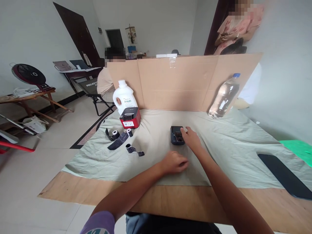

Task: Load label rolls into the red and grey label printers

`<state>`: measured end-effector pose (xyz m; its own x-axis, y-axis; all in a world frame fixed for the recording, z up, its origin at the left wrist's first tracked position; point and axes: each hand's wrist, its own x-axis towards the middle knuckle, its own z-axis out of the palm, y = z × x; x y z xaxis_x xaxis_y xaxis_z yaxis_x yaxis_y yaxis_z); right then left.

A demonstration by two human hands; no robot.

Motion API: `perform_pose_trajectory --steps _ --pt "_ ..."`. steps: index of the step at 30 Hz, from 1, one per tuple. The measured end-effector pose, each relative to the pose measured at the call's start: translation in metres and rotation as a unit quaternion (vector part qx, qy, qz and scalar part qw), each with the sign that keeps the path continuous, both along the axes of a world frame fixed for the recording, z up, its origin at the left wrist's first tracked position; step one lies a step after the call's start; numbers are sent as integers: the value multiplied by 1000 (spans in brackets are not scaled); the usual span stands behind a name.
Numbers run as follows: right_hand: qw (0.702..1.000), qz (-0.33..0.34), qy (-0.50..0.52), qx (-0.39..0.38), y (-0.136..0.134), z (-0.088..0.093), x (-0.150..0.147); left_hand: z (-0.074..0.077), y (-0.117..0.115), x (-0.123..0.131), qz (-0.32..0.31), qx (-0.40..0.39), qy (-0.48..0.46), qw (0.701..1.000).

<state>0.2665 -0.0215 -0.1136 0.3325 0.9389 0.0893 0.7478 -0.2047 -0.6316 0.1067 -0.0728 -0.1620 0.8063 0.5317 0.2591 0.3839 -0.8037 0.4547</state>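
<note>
A small dark handheld device (175,134) lies on the pale green cloth (156,143) near the table's middle. My right hand (191,138) rests against its right edge, fingers curled onto it. My left hand (174,162) lies on the cloth a little nearer to me, fingers curled loosely under, nothing visible in them. Left of the device lie several small black rolls (122,139) with loose curling strips. Behind them stands a red and black box-shaped device (130,118).
A white jug (125,96) stands behind the red device, and a clear water bottle (224,96) leans against the cardboard screen (180,81). A flat black slab (284,175) lies at the right. Two people are beyond the screen; a fan (28,74) sits on a bench at left.
</note>
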Motion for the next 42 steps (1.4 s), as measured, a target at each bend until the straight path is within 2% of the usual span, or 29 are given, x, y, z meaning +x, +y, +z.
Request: perform_pose_trajectory --steps 2,3,5,7,8,10,13,16,18,22,27,30,35,42 --pt "998 17 40 38 3 -13 18 6 11 -6 84 -63 -94 990" --pt "997 25 52 46 5 -20 25 8 19 -7 132 -105 -150 974" --pt "996 42 59 52 7 -34 32 9 41 -9 230 -199 -248 920" --pt "994 63 63 67 6 -46 35 7 66 -8 300 -271 -285 869" --pt "992 73 62 78 5 -51 35 5 77 -7 321 -293 -285 854" --pt "990 91 52 96 2 -57 35 -1 96 -6 339 -316 -267 845" --pt "990 111 13 84 -2 -60 34 -9 106 -6 327 -309 -228 863" --pt "989 130 -37 59 -4 -61 31 -10 101 -7 323 -246 -165 899" --pt "988 135 -59 52 -4 -62 28 -8 95 -7 327 -220 -115 912" --pt "986 133 -92 29 -3 -63 25 0 90 -6 343 -184 -44 920" --pt "985 143 -97 9 -4 -57 25 6 94 -6 358 -127 17 925" --pt "986 146 -78 20 -3 -57 28 6 99 -9 342 -99 42 934" --pt "987 153 -42 32 2 -66 33 -1 107 -15 281 -35 78 956" --pt "989 137 -29 38 5 -75 35 -17 112 -13 269 -16 72 960"
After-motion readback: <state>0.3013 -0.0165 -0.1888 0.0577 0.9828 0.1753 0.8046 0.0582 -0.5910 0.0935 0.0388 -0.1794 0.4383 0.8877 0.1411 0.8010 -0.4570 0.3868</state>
